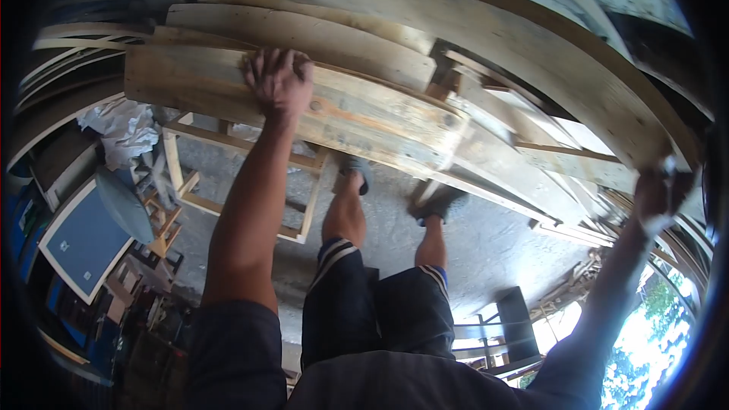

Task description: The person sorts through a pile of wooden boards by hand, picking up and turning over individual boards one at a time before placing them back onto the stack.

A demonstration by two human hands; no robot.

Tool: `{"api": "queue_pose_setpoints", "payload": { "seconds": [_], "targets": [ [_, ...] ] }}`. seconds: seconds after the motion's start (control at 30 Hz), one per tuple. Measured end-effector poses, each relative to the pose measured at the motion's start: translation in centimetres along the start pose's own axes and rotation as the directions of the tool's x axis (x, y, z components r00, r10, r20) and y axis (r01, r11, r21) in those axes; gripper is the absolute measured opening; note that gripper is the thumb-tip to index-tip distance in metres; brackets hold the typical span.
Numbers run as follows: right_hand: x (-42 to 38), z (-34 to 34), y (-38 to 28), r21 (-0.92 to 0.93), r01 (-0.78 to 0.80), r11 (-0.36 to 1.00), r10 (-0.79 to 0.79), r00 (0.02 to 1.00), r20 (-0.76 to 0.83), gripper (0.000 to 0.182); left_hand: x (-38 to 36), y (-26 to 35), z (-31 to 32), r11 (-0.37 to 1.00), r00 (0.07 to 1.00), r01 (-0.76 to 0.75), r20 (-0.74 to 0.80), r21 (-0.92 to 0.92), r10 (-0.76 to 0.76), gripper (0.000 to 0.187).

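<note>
My left hand (279, 85) rests on the upper edge of a wide wooden plank (364, 118), its fingers bent over the wood. Knots and brown grain mark the plank's face. At the far right, my right hand (662, 196) closes around the lower end of a long wooden board (486, 26). That board arcs across the top of the view, bent by the lens. Motion and glare blur the right fingers. Between the two lies another pale board (319, 36), behind the plank under my left hand.
A wooden frame (182, 159) stands on the concrete floor (364, 235) near my feet. Crumpled paper (121, 133) and a blue panel with a pale border (95, 231) are at the left. Wood strips (566, 288) lie at the lower right.
</note>
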State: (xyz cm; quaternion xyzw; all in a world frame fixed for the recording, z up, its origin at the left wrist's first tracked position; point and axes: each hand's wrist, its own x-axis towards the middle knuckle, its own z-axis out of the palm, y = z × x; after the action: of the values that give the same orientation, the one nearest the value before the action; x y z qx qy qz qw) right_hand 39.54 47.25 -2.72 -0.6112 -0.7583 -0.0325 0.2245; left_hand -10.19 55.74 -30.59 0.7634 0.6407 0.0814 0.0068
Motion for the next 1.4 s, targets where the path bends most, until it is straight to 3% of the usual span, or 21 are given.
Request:
{"api": "queue_pose_setpoints", "payload": {
  "seconds": [0.03, 0.07, 0.13, 0.27, 0.37, 0.43, 0.53, 0.57, 0.63, 0.67, 0.73, 0.93, 1.03, 1.07, 1.1, 1.13, 1.17, 1.2, 1.27, 1.33, 1.4],
  "targets": [
    [-1.1, -6.1, 2.6, -0.441, 0.238, 0.865, -0.244, 0.969, 0.045, 0.041, 0.0, 0.0, 0.1, 1.000, 1.000, -0.003, -0.019, 0.016, 0.003, 0.021],
    [-1.1, -12.2, 2.8, -0.517, 0.218, 0.828, -0.209, 0.975, 0.078, 0.041, -0.2, 0.0, 0.1, 0.999, 0.999, -0.005, -0.033, 0.032, 0.007, 0.022],
    [-1.6, -23.3, 2.7, -0.590, 0.085, 0.803, -0.030, 0.994, 0.102, 0.043, -0.3, -0.1, 0.2, 0.999, 0.998, 0.000, -0.059, 0.033, 0.002, 0.023],
    [-3.2, -41.5, 2.8, -0.816, -0.023, 0.578, 0.282, 0.944, 0.173, 0.047, -0.4, 0.3, -0.6, 0.995, 1.000, 0.006, -0.025, 0.099, -0.003, 0.027],
    [-5.4, -48.4, 4.0, -0.891, -0.006, 0.454, 0.452, 0.863, 0.225, 0.050, -0.6, -0.1, 0.1, 0.984, 0.999, 0.049, 0.006, 0.173, -0.051, 0.031],
    [-7.1, -48.8, 4.5, -0.908, 0.039, 0.417, 0.514, 0.814, 0.271, 0.052, -1.2, -0.6, 1.1, 0.982, 1.000, 0.024, -0.013, 0.188, -0.022, 0.034],
    [-10.1, -43.7, 5.2, -0.896, 0.075, 0.437, 0.545, 0.771, 0.330, 0.055, -0.7, -0.1, 0.7, 0.963, 0.998, 0.021, 0.056, 0.270, -0.038, 0.035],
    [-10.4, -39.9, 4.1, -0.906, -0.040, 0.422, 0.620, 0.741, 0.257, 0.056, -0.7, 0.0, 0.4, 0.966, 0.998, 0.014, 0.059, 0.258, -0.030, 0.035],
    [-12.3, -37.2, 6.5, -0.781, -0.153, 0.606, 0.602, 0.729, 0.325, 0.051, -0.6, 0.0, 0.3, 0.946, 0.991, -0.004, 0.127, 0.323, -0.039, 0.036],
    [-12.7, -35.8, 7.0, -0.735, -0.312, 0.602, 0.690, 0.666, 0.282, 0.050, -0.7, -0.3, 0.8, 0.947, 0.991, -0.016, 0.134, 0.321, -0.028, 0.036],
    [-13.3, -34.3, 8.9, -0.727, -0.380, 0.573, 0.742, 0.616, 0.263, 0.048, -0.9, -0.8, 1.8, 0.965, 0.999, -0.009, 0.050, 0.263, -0.004, 0.036],
    [-10.4, -30.9, 13.8, -0.630, -0.385, 0.674, 0.589, 0.795, 0.143, 0.040, -0.8, -0.5, 1.5, 0.966, 0.999, -0.031, 0.034, 0.258, 0.023, 0.034],
    [-8.9, -27.0, 13.9, -0.623, -0.270, 0.734, 0.338, 0.941, -0.009, 0.030, -1.1, -0.4, 1.3, 0.977, 0.998, -0.042, -0.032, 0.209, 0.050, 0.030],
    [-8.8, -24.0, 11.8, -0.537, -0.426, 0.728, 0.408, 0.899, -0.160, 0.024, -1.1, -0.3, 1.2, 0.976, 0.998, -0.038, -0.037, 0.214, 0.047, 0.030],
    [-8.7, -20.6, 9.9, -0.529, -0.418, 0.738, 0.397, 0.904, -0.160, 0.021, -1.1, -0.4, 1.2, 0.979, 0.998, -0.049, -0.033, 0.198, 0.057, 0.029],
    [-8.8, -17.0, 7.6, -0.372, -0.370, 0.852, 0.396, 0.918, -0.005, 0.017, -1.1, -0.5, 1.1, 0.981, 0.997, -0.065, -0.028, 0.181, 0.071, 0.029],
    [-8.8, -11.5, 4.6, -0.042, -0.462, 0.886, 0.463, 0.885, 0.037, 0.018, -1.0, -0.6, 1.2, 0.983, 0.993, -0.090, -0.059, 0.158, 0.100, 0.029],
    [-8.2, -6.0, 2.4, 0.114, -0.512, 0.851, 0.487, 0.852, 0.190, 0.020, -0.7, -0.5, 0.9, 0.982, 0.993, -0.099, -0.051, 0.164, 0.109, 0.027],
    [-6.9, 5.0, -2.1, 0.337, -0.677, 0.655, 0.498, 0.721, 0.481, 0.032, -0.5, 0.0, 0.3, 0.995, 0.998, -0.052, 0.025, 0.086, 0.050, 0.024],
    [-6.6, 17.3, -3.1, 0.581, -0.759, 0.295, 0.451, 0.646, 0.615, 0.028, -0.3, 0.0, 0.1, 0.996, 0.999, -0.039, 0.024, 0.074, 0.037, 0.024],
    [-7.2, 29.2, -1.6, 0.334, -0.731, 0.595, 0.432, 0.641, 0.634, 0.029, -0.2, 0.0, 0.5, 0.997, 0.999, -0.028, 0.038, 0.069, 0.025, 0.023]
  ]
}}
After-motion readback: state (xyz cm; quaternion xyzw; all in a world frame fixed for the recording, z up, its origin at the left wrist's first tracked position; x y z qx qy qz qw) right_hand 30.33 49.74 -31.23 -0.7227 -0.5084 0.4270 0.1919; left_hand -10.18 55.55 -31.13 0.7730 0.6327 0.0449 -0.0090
